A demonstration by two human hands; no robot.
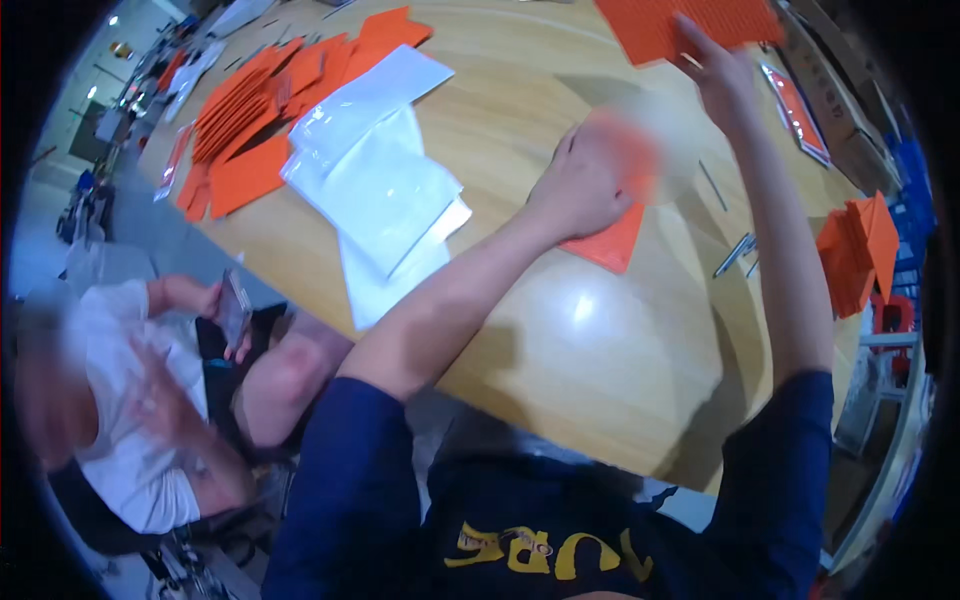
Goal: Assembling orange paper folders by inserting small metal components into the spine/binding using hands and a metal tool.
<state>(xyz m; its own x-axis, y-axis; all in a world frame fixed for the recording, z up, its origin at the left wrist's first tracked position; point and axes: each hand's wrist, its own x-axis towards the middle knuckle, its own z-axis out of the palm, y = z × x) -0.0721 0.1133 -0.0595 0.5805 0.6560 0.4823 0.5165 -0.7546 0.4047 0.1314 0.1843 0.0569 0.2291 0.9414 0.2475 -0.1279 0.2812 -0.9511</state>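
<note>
My left hand (585,190) is closed on a flat orange piece (608,246) on the table, covering its middle. A smeared patch hides the far end of that piece and part of the fingers. Farther off and to the right, my right hand (722,82) grips a ribbed orange sheet (690,22) by its near edge, forefinger on top and thumb below. This sheet runs out of the top of the view, and a shadow lies on the tabletop to its left.
White glossy plastic sleeves (385,190) lie left of my forearm, beside piled orange pieces (240,115). Pens (735,255) and a folded orange stack (858,255) are at right, a cardboard box (835,100) beyond. A seated person (150,400) holds a phone (235,305) at left.
</note>
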